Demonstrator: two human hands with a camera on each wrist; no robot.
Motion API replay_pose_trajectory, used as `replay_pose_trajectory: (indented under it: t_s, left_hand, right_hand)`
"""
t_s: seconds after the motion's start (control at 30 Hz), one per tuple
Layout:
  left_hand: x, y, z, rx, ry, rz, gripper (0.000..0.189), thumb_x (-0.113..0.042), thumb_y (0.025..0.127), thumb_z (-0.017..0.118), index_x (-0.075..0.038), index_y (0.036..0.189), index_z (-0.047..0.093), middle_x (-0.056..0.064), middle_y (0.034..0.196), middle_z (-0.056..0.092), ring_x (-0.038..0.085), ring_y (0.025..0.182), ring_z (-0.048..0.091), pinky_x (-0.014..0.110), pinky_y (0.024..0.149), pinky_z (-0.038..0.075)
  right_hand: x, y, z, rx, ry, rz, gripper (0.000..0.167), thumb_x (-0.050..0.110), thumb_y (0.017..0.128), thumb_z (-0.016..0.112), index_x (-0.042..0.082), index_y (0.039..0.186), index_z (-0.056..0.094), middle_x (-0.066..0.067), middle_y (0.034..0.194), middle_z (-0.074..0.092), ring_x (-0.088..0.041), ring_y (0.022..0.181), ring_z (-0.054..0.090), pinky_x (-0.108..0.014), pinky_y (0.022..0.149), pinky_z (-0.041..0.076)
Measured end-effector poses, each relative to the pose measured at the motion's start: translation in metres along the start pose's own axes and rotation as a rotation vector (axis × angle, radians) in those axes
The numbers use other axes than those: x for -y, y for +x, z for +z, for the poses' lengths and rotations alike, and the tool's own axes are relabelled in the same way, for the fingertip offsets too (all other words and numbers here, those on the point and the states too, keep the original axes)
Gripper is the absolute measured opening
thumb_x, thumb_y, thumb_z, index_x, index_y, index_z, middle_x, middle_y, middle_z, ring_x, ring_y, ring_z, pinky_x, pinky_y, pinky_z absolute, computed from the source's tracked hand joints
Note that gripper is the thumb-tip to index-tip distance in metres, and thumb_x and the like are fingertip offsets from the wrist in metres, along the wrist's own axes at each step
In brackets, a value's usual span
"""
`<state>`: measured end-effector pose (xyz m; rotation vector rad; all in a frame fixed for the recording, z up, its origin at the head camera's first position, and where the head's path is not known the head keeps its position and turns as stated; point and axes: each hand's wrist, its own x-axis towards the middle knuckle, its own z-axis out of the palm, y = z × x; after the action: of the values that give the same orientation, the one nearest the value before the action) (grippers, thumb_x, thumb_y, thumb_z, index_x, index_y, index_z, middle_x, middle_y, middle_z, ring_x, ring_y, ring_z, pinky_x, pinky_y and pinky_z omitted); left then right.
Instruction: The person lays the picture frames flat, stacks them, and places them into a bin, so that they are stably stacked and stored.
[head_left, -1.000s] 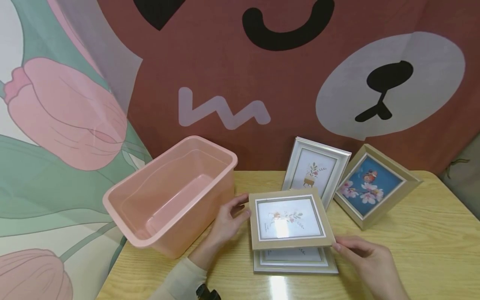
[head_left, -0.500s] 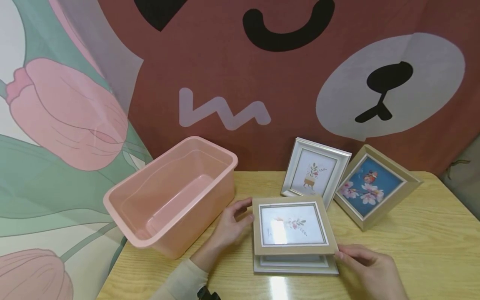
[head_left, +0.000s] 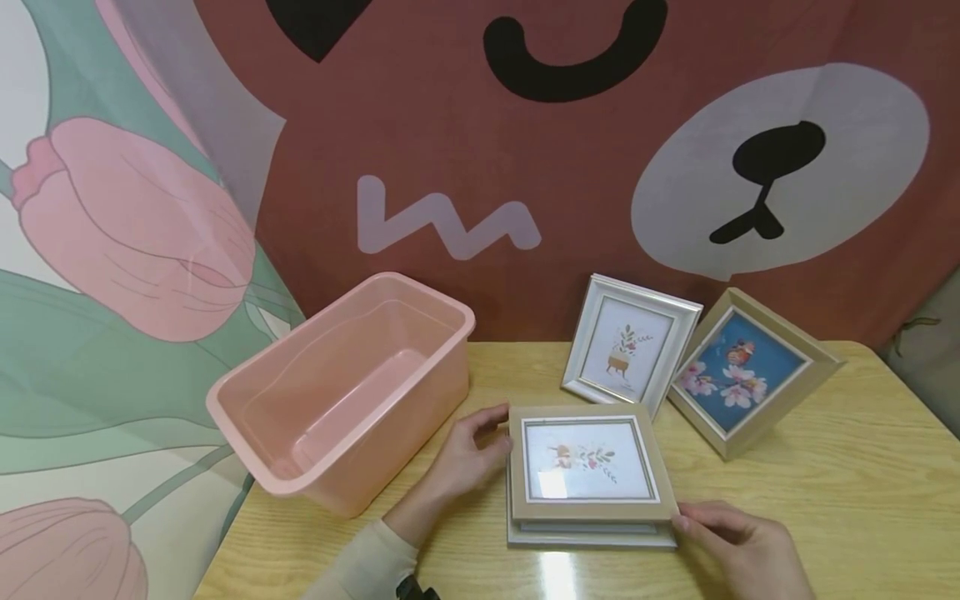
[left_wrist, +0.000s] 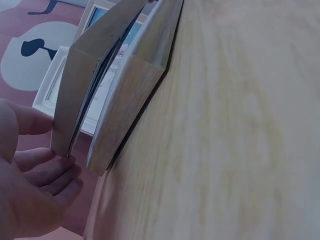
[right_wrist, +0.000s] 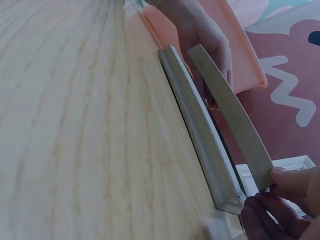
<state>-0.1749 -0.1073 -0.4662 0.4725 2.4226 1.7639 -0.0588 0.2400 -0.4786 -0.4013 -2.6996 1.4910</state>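
Note:
In the head view a beige picture frame (head_left: 591, 462) with a white inner border and a floral print lies face up between my hands. My left hand (head_left: 467, 457) pinches its left edge, thumb on top and fingers beneath. At the near right corner my right hand (head_left: 738, 537) pinches it between thumb and fingers. Directly below lies a second, silvery picture frame (head_left: 591, 539) on the table, mostly covered, its front edge showing. Both wrist views show a narrow gap between the upper frame (left_wrist: 75, 95) and the lower frame (right_wrist: 197, 125).
A pink plastic bin (head_left: 408, 408) stands to the left, with nothing inside it. Behind the stack a white picture frame (head_left: 630, 346) leans upright beside a tilted beige frame (head_left: 742, 371) with a blue blossom picture. A printed cloth (head_left: 450, 125) hangs behind the wooden table (head_left: 847, 500).
Both hands have brought the upper beige frame down and slightly toward me, so it covers more of the lower frame. The bin and the two rear frames have not moved.

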Motion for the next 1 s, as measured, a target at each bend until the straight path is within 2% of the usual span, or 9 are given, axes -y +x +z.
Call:
replay_pose_trajectory:
  t_s: [0.27,0.6,0.77,1.0]
  left_hand:
    - [0.0022,-0.0032,0.0006,0.011,0.021,-0.026,0.052,-0.008,0.099,0.069,0.012,0.146,0.058,0.032,0.146,0.063,0.05,0.141,0.057,0.062,0.124,0.042]
    - [0.0043,-0.0052,0.0013,0.029,0.048,-0.031,0.052,-0.008,0.099,0.069,0.012,0.146,0.058,0.031,0.148,0.062,0.05,0.141,0.057,0.063,0.123,0.042]
    - [0.0043,-0.0061,0.0018,0.031,0.062,-0.038,0.053,-0.008,0.098,0.07,0.011,0.146,0.058,0.03,0.147,0.063,0.048,0.141,0.057,0.063,0.123,0.043]
    - [0.0039,-0.0075,0.0014,0.037,0.06,-0.046,0.052,-0.009,0.098,0.07,0.011,0.145,0.059,0.031,0.146,0.064,0.049,0.141,0.058,0.062,0.122,0.044]
  right_hand:
    - [-0.0006,-0.0023,0.0015,0.044,0.024,0.057,0.017,0.014,0.091,0.087,0.004,0.104,0.086,0.006,0.096,0.084,0.013,0.088,0.066,-0.007,0.075,0.053]
    - [-0.0068,-0.0037,0.0064,0.025,0.017,-0.01,0.009,0.007,0.089,0.087,0.002,0.096,0.086,-0.001,0.095,0.084,0.011,0.086,0.068,-0.007,0.074,0.054]
    - [-0.0063,-0.0047,0.0069,0.021,0.025,-0.04,0.005,0.003,0.088,0.087,0.001,0.091,0.085,0.0,0.091,0.083,0.008,0.085,0.07,-0.007,0.074,0.055]
    - [-0.0016,-0.0002,0.0006,0.155,-0.01,0.142,0.011,0.012,0.095,0.083,0.006,0.103,0.086,-0.003,0.107,0.084,0.008,0.091,0.068,-0.011,0.081,0.056]
